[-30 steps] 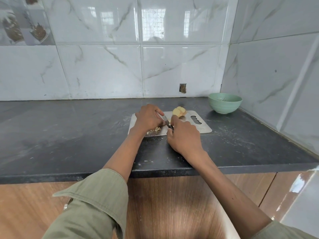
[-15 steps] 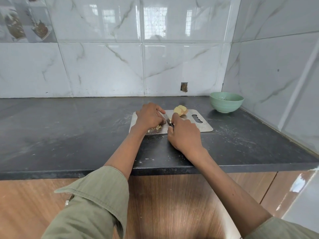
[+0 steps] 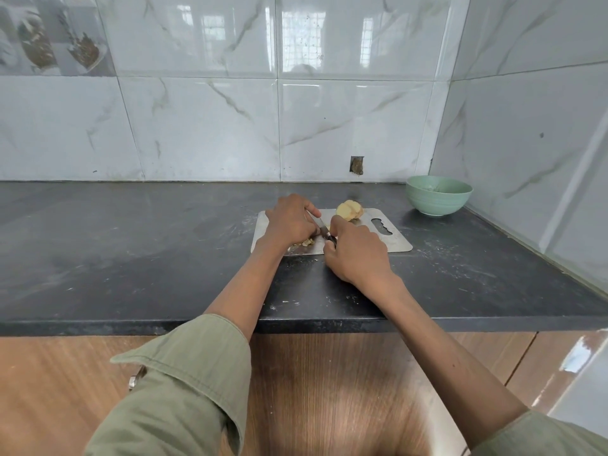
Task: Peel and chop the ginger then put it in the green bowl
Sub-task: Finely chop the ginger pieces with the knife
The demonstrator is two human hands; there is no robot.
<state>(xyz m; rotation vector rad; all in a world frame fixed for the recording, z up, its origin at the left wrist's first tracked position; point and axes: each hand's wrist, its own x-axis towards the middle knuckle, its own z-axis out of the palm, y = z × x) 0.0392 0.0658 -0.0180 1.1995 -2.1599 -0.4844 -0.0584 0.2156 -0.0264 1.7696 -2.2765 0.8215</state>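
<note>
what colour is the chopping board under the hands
Silvery grey, like brushed metal: the flat rectangular chopping board shows best in the head view.

A dark stone countertop (image 3: 131, 258) fills the middle, wood-grain cabinet fronts (image 3: 49, 390) below at 6 o'clock. Glossy white marble-look tiles (image 3: 204, 126) cover the walls from 9 to 3 o'clock, reflecting a bright window (image 3: 304, 37) at 12 o'clock.

Soft daylight fills the sharp head view evenly, window reflections glare on the glossy wall tiles (image 3: 329, 44), faint shadows lie under the hands, and wide-angle distortion bends the counter (image 3: 131, 258) edge and corners.
</note>
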